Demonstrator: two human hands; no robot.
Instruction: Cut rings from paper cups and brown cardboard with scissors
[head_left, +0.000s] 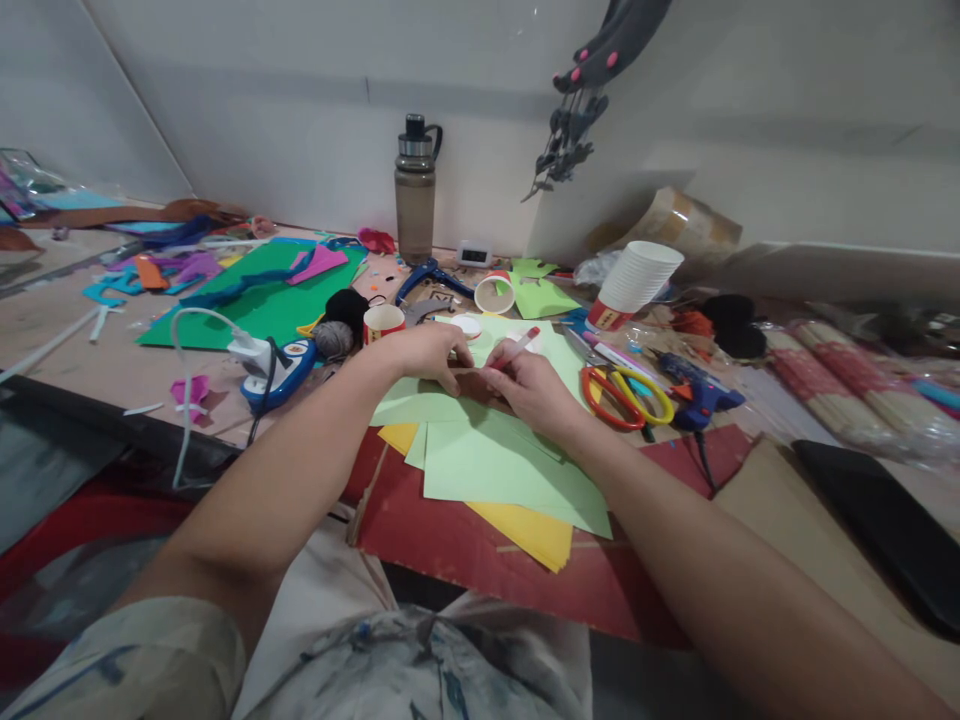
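My right hand [529, 385] is closed around a slim white marker with a red end [517, 348], held tilted above the paper. Close to its tip, my left hand [435, 355] has its fingers curled together. Whatever the left fingers pinch is too small and partly hidden to name. Beneath both hands lie overlapping light green paper sheets [510, 465], with yellow sheets [529, 530] showing under them. All of this rests on a dark red cardboard sheet [427, 515]. A paper cup [384, 322] stands just beyond my left wrist.
Right of my hands lie red- and yellow-handled scissors [611, 397], a blue glue gun [701, 395] and a black phone [881, 520]. Behind stand a stack of paper cups [637, 280] and a water bottle [415, 205]. A power strip [281, 375] with a white cable sits left.
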